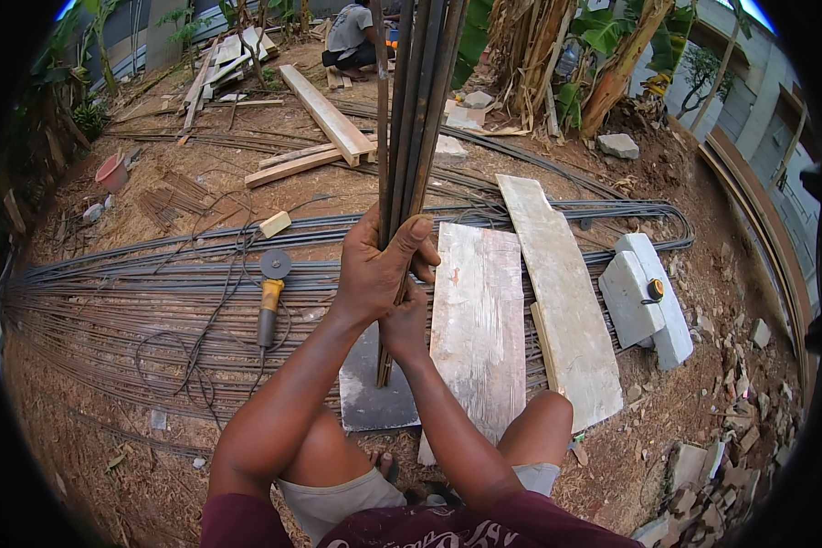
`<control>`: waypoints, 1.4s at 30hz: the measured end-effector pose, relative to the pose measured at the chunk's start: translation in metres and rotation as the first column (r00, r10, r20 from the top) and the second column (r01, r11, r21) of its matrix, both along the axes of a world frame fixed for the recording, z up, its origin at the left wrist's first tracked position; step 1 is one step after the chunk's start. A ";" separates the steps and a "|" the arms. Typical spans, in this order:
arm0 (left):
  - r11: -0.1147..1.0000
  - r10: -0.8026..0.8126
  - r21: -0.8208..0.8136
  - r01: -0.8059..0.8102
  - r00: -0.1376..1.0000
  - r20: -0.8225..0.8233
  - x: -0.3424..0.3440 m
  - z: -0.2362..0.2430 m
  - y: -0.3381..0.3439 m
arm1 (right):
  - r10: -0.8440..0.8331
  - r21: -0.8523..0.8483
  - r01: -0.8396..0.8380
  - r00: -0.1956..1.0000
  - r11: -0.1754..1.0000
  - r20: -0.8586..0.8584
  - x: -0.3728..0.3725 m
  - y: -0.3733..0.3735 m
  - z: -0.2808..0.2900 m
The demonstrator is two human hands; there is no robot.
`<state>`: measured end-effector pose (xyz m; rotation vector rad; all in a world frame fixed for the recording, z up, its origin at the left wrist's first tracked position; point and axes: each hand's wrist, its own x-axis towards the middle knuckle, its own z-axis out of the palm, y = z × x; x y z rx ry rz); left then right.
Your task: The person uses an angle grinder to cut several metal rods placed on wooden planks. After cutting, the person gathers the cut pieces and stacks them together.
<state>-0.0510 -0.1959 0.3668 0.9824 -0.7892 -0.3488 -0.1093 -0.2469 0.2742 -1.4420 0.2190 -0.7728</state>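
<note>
A bundle of several steel rebar rods [415, 119] stands upright in front of me, running out past the top of the view. My left hand [379, 260] is closed around the bundle, its thumb laid across the rods. Just below it, my right hand [404, 320] also wraps the bundle, its fingers partly hidden. The lower rod ends come down over a dark flat board [361, 379]; whether they touch it, I cannot tell. To the left, an angle grinder [270, 297] with a yellow-and-grey body lies on rods spread along the ground.
Right of the bundle lie a whitish board [478, 320] and a longer plank [566, 301]. Further right, a tape measure [655, 289] rests on a white block [626, 292]. Timber beams [324, 114] and a crouching person [349, 41] are farther back. Rubble [712, 475] covers the lower right.
</note>
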 end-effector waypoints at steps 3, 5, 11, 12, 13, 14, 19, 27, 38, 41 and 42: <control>0.999 0.049 0.022 -0.050 0.998 0.036 0.001 0.001 0.000 | 0.041 0.060 -0.041 0.999 0.997 0.007 0.000 0.000 -0.004; 0.994 0.100 0.042 -0.101 0.994 0.038 -0.002 0.002 -0.001 | 0.059 0.109 -0.060 0.998 0.992 0.014 0.000 0.001 -0.008; 0.993 0.112 0.044 -0.111 0.994 -0.020 -0.005 0.005 -0.001 | 0.074 0.101 -0.074 0.997 0.992 0.008 0.002 0.001 -0.018; 0.993 0.107 0.054 -0.106 0.994 -0.018 -0.005 0.005 -0.001 | 0.054 0.074 -0.057 0.998 0.996 0.039 0.004 0.001 -0.020; 0.990 0.116 0.086 -0.113 0.993 -0.030 -0.005 0.004 0.000 | 0.039 0.048 -0.042 0.997 0.998 0.068 0.005 0.001 -0.021; 0.985 0.128 0.113 -0.129 0.992 0.019 -0.004 0.003 0.000 | 0.049 0.083 -0.052 0.998 0.995 0.031 0.005 0.000 -0.023; 0.999 0.042 0.016 -0.042 0.999 -0.023 -0.002 -0.005 0.001 | 0.057 0.091 -0.058 0.998 0.994 0.011 0.005 -0.001 -0.030; 0.999 -0.006 0.038 0.006 1.000 0.016 0.003 -0.004 0.004 | 0.097 0.104 -0.099 0.995 0.990 0.022 0.004 0.002 -0.036; 0.992 -0.123 0.015 0.123 0.992 -0.009 0.004 0.009 0.012 | 0.023 -0.061 -0.024 0.999 0.998 -0.022 -0.001 0.009 -0.028; 0.980 0.049 0.191 -0.059 0.997 0.054 -0.003 0.014 0.012 | 0.085 -0.013 -0.084 0.995 0.996 0.048 -0.005 0.014 -0.035; 0.976 0.047 0.213 -0.053 0.998 0.032 -0.005 0.015 0.015 | 0.113 0.035 -0.112 0.993 0.993 -0.021 -0.004 0.015 -0.040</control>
